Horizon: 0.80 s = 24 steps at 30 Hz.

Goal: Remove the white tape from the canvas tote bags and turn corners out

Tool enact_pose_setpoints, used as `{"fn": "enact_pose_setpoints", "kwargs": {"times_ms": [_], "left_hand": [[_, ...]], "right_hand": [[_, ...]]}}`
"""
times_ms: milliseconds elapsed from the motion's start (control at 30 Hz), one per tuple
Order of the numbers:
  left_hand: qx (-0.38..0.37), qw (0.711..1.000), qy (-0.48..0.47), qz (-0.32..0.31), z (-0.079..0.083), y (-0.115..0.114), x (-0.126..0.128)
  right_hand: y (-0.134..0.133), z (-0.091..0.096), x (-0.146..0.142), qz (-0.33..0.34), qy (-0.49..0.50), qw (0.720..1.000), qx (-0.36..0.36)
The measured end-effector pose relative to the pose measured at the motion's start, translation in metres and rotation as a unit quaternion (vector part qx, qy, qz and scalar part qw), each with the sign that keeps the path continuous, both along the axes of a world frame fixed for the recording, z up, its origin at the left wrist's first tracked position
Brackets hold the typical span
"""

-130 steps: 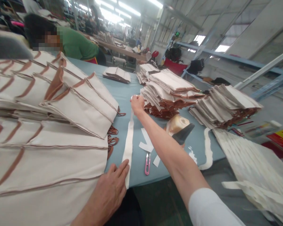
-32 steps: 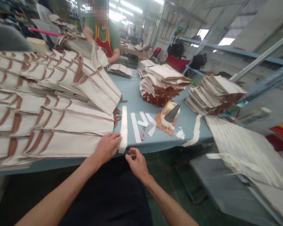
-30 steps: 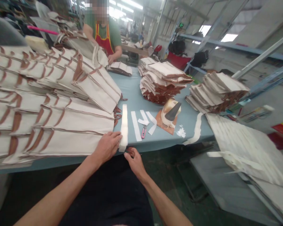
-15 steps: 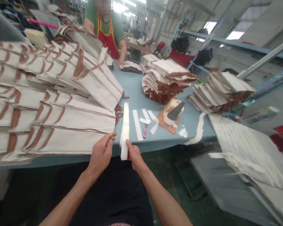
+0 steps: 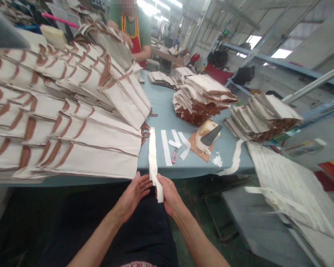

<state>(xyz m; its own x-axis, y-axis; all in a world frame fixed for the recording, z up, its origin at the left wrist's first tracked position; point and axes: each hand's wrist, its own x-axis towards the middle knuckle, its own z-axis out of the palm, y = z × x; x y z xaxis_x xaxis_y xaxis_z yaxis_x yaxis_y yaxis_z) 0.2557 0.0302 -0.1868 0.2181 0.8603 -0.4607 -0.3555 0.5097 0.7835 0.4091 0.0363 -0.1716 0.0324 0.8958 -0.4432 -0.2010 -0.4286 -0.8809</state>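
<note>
My right hand (image 5: pixel 168 193) pinches the near end of a stack of long white strips (image 5: pixel 153 155) that lies over the table's front edge; the held end bends down toward me. Beside it, to the left, my left hand (image 5: pixel 135 193) is open, palm turned toward the strips, its fingertips close to them; whether they touch I cannot tell. On the blue-grey table (image 5: pixel 158 100), to the right of the stack, lie a few loose white strips (image 5: pixel 166 147) and a small pink cutter (image 5: pixel 174 155).
Overlapping cream fabric pieces with brown edging (image 5: pixel 100 159) cover the left of the table. A glue pot with a dark cone (image 5: pixel 207 137) stands on a brown board. Stacked pieces (image 5: pixel 203 96) sit behind. A person in a red apron (image 5: pixel 136 40) stands across. A sheet-covered board (image 5: pixel 289 170) is at right.
My right hand has drawn the strips' near end toward me and bent it. My left hand has moved closer to me and its fingers have spread. The co-worker's hand has left the table.
</note>
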Motion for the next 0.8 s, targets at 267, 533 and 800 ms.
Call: {"fn": "enact_pose_setpoints", "kwargs": {"times_ms": [267,533,800], "left_hand": [[-0.092,0.98,-0.178,0.015,0.012,0.025,0.023],[-0.174,0.95,-0.256,0.029,0.041,0.012,0.036],[-0.192,0.932,-0.29,0.103,0.096,0.017,0.026]], "right_hand": [[-0.024,0.007,0.001,0.03,0.025,0.999,-0.031],[-0.035,0.021,0.0,0.077,0.019,0.997,-0.024],[-0.06,0.052,0.026,0.19,-0.163,0.963,0.094]]}}
